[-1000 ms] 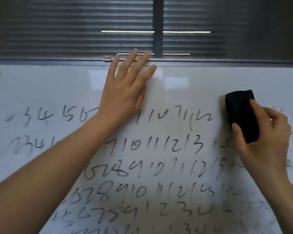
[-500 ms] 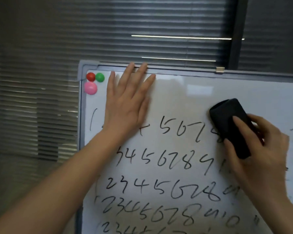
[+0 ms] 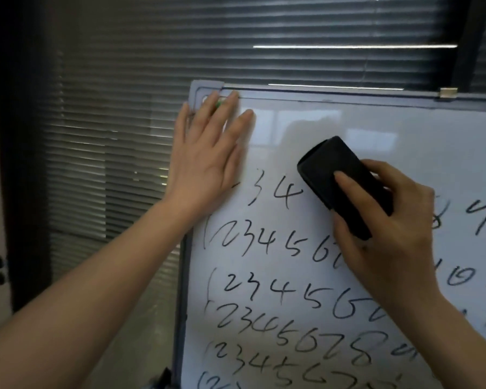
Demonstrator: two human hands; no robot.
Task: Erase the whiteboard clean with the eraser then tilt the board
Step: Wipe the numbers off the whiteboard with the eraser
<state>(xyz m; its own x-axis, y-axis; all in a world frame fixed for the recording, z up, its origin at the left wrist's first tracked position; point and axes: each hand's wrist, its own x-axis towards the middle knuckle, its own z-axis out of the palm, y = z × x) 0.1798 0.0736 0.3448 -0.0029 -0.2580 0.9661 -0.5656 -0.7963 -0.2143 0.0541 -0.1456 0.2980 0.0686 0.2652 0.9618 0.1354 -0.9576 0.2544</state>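
Note:
The whiteboard (image 3: 376, 130) stands upright and fills the right half of the view, with several rows of handwritten black numbers on it. My left hand (image 3: 208, 155) lies flat, fingers spread, on the board's top left corner and covers the magnets there; a bit of green magnet (image 3: 219, 103) shows between the fingers. My right hand (image 3: 387, 228) holds the black eraser (image 3: 340, 178) pressed against the board on the top row of numbers, just right of the written 4. The stretch of the top row under the eraser is hidden.
Closed dark window blinds (image 3: 236, 51) hang behind the board. The board's grey frame edge (image 3: 184, 276) runs down the left side. A dark vertical post (image 3: 26, 164) stands at the far left.
My view has swung left, showing more of the board's left edge. My left hand slid onto the top left corner over the magnets. The eraser moved left along the top row, wiping numbers.

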